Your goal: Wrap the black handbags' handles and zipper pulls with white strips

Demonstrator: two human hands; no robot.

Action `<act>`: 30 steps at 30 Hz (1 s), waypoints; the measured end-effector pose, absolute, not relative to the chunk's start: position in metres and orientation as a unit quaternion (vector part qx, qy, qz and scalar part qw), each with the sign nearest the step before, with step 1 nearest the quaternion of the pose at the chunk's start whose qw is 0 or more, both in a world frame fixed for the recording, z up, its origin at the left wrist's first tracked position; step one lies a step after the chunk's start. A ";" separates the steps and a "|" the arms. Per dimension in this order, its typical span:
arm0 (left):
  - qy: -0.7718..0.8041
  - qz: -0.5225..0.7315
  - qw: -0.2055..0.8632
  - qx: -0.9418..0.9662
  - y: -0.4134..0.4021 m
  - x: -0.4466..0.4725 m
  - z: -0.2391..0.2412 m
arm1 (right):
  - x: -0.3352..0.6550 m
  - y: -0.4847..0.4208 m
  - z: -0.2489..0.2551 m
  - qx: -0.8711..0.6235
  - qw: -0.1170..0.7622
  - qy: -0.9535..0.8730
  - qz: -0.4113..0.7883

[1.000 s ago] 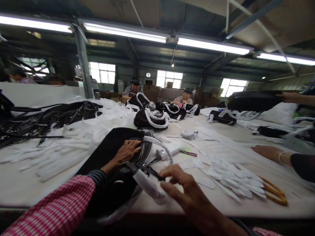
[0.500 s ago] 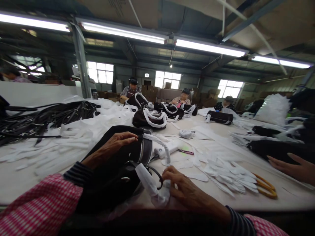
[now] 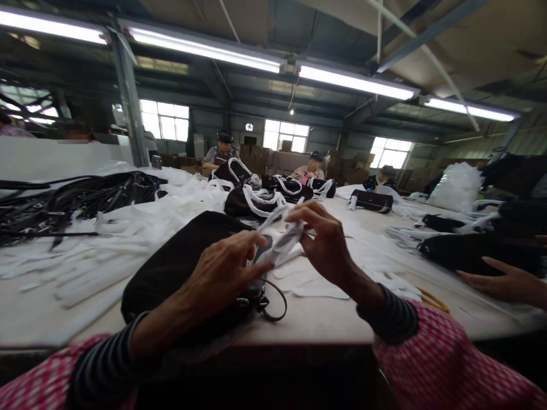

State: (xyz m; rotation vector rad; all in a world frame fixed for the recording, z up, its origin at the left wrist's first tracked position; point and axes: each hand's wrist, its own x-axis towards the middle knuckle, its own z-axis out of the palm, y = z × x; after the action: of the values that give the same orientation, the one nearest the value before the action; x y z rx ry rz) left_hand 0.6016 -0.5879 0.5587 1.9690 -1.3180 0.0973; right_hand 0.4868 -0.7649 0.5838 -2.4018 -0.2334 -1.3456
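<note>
Across the worktable (image 3: pixel 325 324): spread with bags, straps and white material.
Black straps (image 3: pixel 111 193): lie heaped at far left, well apart from both hands.
Black bag (image 3: pixel 179 256): lies near the front edge, beneath and beyond the left forearm; judged part-way through.
Bags beyond (image 3: pixel 239 202): sit further back with handles covered in white; judged done as to that covering.
Right hand (image 3: pixel 320 239): pinches the upper end of the white wrapping between thumb and fingers, raised above the worktable.
Left hand (image 3: pixel 222 259): curves over the bag, thumb at the wrapping's lower end; cannot tell, through blur, whether gripping firmly.
White wrapping (image 3: pixel 284 245): spans the space between the hands, slanted, beside the bag; judged left to settle. Too blurred to confirm what lies inside.
Thin black loop (image 3: pixel 286 306): hangs out beside the bag, bare of white; cannot tell whether due any covering.
Metal fitting (image 3: pixel 241 302): shows uncovered on the bag's near side.
</note>
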 end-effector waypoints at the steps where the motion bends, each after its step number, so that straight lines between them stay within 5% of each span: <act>1: -0.491 0.024 0.413 0.767 -0.590 0.608 0.566 | 0.500 -0.757 0.596 -0.844 0.217 -0.131 -0.473; 6: -0.303 0.068 0.510 0.803 -0.549 0.670 0.564 | 0.540 -0.737 0.583 -0.832 0.310 -0.182 -0.423; 10: -0.174 0.156 0.268 0.935 -0.484 0.729 0.534 | 0.544 -0.761 0.518 -0.899 0.290 -0.091 -0.316; 14: -0.313 0.250 0.203 0.893 -0.484 0.743 0.542 | 0.547 -0.765 0.472 -0.945 0.188 -0.163 -0.211; 17: -0.508 0.170 0.151 0.831 -0.539 0.727 0.560 | 0.552 -0.754 0.453 -0.955 0.141 -0.132 -0.223; 22: -0.707 -0.011 -0.028 0.706 -0.634 0.714 0.535 | 0.555 -0.752 0.439 -0.937 0.187 -0.146 -0.256; 30: -0.752 0.055 -0.078 0.652 -0.645 0.729 0.497 | 0.557 -0.756 0.441 -0.932 0.227 -0.168 -0.228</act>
State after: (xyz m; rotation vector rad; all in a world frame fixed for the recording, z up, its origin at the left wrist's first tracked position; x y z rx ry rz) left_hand 0.7294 -0.6452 0.4969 2.1588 -2.4877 0.1804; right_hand 0.5571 -0.7564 0.4408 -2.5683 -0.4633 -0.6278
